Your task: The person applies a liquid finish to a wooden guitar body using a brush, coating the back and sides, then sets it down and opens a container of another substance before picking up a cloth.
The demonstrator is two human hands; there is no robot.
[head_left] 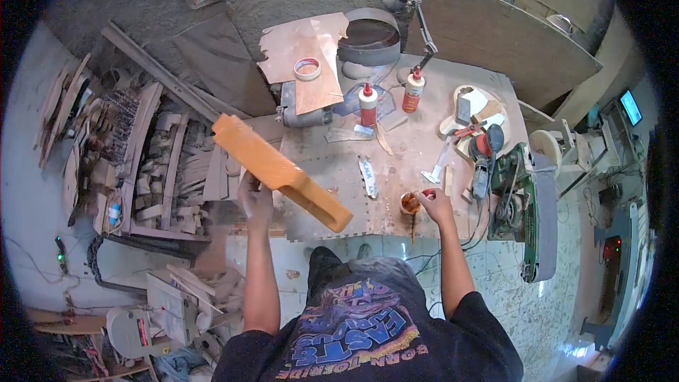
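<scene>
- The left hand [256, 198], left of centre in the frame, grasped a long orange-brown wooden piece [276, 168] along its lower edge; the fingers were partly hidden behind it.
- The wooden piece was held up tilted at the centre left, sloping from its upper-left end down to a rounded lower-right end, with a step along its lower edge.
- The right hand [437, 205], right of centre, had bent fingers at the side of a small cup [409, 203] with brown contents; I could not tell whether they gripped the cup or a small reddish thing beside it.
- A thin stick [413, 230] showed just below the cup.
- Behind the hands, a dusty workbench [318, 155] filled the middle of the frame; a flat pale strip [368, 177] lay near its centre.
- Two red-capped bottles [368, 107] stood upright above that strip, the right one a little higher in the frame.
- At upper centre, a tape roll [307, 78] rested on thin wooden sheets [318, 97], with a desk lamp [426, 28] to the right.
- At centre right lay a red-and-black power tool [482, 147], and beyond it stood a machine with a grey belt [543, 219].
- Racks of wooden offcuts [187, 187] crowded the left side.
</scene>
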